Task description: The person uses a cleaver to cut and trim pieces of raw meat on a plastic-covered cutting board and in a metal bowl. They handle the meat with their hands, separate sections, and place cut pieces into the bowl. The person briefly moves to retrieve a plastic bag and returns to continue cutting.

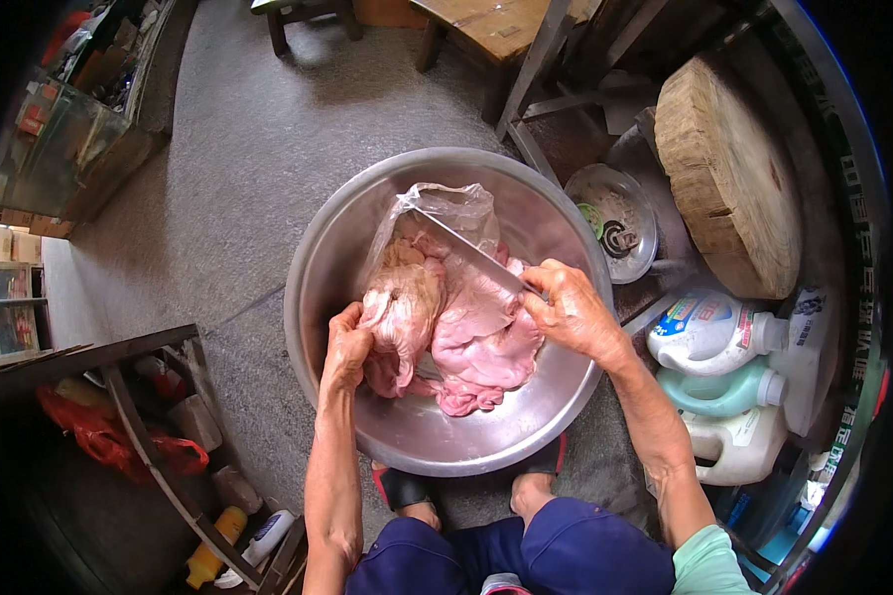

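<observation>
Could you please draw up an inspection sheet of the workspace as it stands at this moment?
Surface: grey floor; a wide metal basin is in front of the person, its support hidden.
Job's things: pink meat inside the basin, a clear plastic bag at its far side, and a knife over it.
Clutter: a white jug and a green jug at the right; a red plastic bag at the lower left.
Grips: left grip holds the meat's left edge; right grip holds the knife, blade pointing away to the upper left.
Cables: nothing seen.
Surroundings: thick round wooden block to the right, beyond the jugs.
</observation>
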`<state>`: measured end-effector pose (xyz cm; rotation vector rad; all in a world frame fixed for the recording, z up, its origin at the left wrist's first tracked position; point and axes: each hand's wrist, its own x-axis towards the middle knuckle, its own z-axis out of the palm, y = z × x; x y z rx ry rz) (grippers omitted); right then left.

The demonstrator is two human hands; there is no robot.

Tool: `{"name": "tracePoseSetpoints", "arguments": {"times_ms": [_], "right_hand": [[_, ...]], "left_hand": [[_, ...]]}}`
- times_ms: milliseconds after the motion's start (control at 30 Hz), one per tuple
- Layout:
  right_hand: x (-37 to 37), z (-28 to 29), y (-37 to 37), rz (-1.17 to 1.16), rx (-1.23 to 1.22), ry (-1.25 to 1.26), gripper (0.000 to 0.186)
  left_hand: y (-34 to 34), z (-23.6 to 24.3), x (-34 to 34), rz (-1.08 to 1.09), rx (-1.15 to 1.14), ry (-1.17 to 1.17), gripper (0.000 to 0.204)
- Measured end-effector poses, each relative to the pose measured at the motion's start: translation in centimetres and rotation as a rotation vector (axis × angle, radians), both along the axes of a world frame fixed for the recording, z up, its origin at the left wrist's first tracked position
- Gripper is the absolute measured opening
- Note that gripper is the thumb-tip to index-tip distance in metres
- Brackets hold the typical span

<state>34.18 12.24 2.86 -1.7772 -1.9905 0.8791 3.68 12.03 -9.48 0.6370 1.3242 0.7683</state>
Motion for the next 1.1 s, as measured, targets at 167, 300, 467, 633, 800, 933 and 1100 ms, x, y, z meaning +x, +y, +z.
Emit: {"name": "tracePoseSetpoints", "arguments": {"times_ms": [167, 300, 467, 633, 800, 933, 1100], "right_hand": [[0.2, 1.5, -0.5, 0.091, -0.081, -0.048, 0.021], [-2.3, 2.3, -2.0, 0.151, -0.036, -0.077, 0.015], [-1.8, 1.0, -1.2, 0.075, -0.012, -0.182, 0.013], [-0.1, -0.3, 0.2, 0.003, 0.008, -0.158, 0.018], [0.0, 2.9, -0.8, -0.002, -0.166, -0.009, 0.022], [-1.0, 2.8, -2.2, 0.072, -0.204, 0.083, 0.020], [-1.1, 0.5, -1.0, 0.091, -0.276, -0.043, 0.026]], "left_hand": [[0.2, 1.4, 1.1, -0.048, 0.042, 0.152, 0.030], [0.2, -0.6, 3.3, -0.059, 0.157, 0.919, 0.027], [0.8, 0.0, 2.1, 0.079, -0.017, 0.102, 0.008], [0.0, 1.2, 1.8, 0.020, -0.021, -0.106, 0.026], [-0.3, 2.1, 2.0, 0.026, 0.040, -0.150, 0.046], [0.0, 2.0, 2.2, 0.008, 0.042, -0.155, 0.045], [-0.2, 0.7, 2.1, 0.010, 0.063, -0.153, 0.041]]}}
